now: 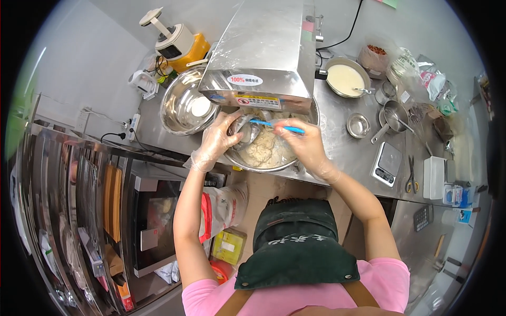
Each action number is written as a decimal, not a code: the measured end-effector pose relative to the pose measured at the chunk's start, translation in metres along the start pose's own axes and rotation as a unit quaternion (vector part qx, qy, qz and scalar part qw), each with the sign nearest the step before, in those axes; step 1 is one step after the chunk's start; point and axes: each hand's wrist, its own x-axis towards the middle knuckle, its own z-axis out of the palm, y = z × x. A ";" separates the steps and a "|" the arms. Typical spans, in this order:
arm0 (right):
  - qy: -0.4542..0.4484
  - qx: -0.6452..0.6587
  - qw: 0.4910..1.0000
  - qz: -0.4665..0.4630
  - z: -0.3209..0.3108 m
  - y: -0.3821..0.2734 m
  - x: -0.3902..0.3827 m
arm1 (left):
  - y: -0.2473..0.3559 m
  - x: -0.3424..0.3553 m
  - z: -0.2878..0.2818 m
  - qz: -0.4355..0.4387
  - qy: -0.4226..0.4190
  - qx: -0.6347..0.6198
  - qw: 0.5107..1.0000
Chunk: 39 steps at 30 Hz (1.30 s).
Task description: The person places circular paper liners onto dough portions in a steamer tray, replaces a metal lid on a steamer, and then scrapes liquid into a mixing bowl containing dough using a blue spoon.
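Scissors (411,178) beside a kitchen scale (387,165), calculator (422,217) nearby.

Silver boxy metal machine (258,47) cut off at 12 o'clock, hides round steel dough bowl (263,169) along its 12 o'clock rim.

Pale grey walls (74,68); tan floor (270,187); steel worktop (342,150); metal rack (125,195) at left.

Steel machine (263,45): oval white label (245,80) with red and dark print; yellow-white warning sticker (257,102) with red sign, below it. Dark green apron (295,266): white lettering (293,240) across front. White-and-red sack (224,208): print illegible.
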 end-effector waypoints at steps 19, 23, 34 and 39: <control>-0.070 -0.067 0.994 -0.045 0.004 0.008 0.008 | -0.007 0.013 0.009 0.136 0.010 0.161 0.977; -0.075 -0.102 0.987 -0.095 0.005 0.008 0.004 | -0.010 0.014 0.009 0.136 0.019 0.175 0.975; -0.025 -0.131 0.978 -0.160 0.007 0.012 0.006 | -0.019 0.014 0.005 0.126 0.065 0.126 0.982; -0.032 -0.139 0.980 -0.142 0.008 0.021 0.014 | -0.009 0.016 0.003 0.068 0.021 0.092 0.993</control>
